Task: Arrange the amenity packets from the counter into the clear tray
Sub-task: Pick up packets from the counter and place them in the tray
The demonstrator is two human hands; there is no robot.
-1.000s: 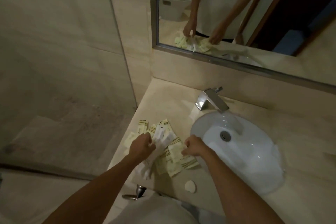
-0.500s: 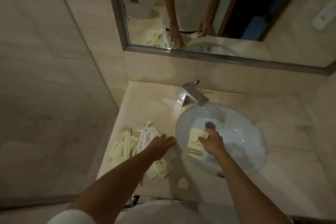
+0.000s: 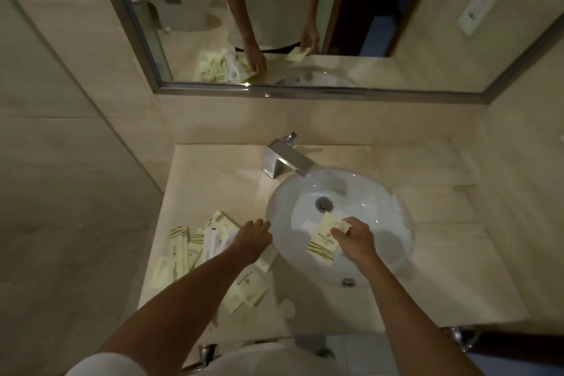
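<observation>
My right hand [image 3: 354, 241] pinches one pale yellow paper amenity packet [image 3: 325, 239] over the white oval sink basin [image 3: 381, 192], its long axis running away from me toward the drain. My left hand [image 3: 253, 239], fingers loosely spread, rests over the scattered pile of pale yellow packets [image 3: 189, 250] on the beige stone counter [image 3: 213, 174], left of the basin. I cannot see any clear tray here.

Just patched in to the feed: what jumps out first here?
The right hand pinches a pale yellow packet over the white sink basin. Left of the basin, the left hand hovers open above a loose pile of packets on the beige counter. No clear tray is in sight.
</observation>
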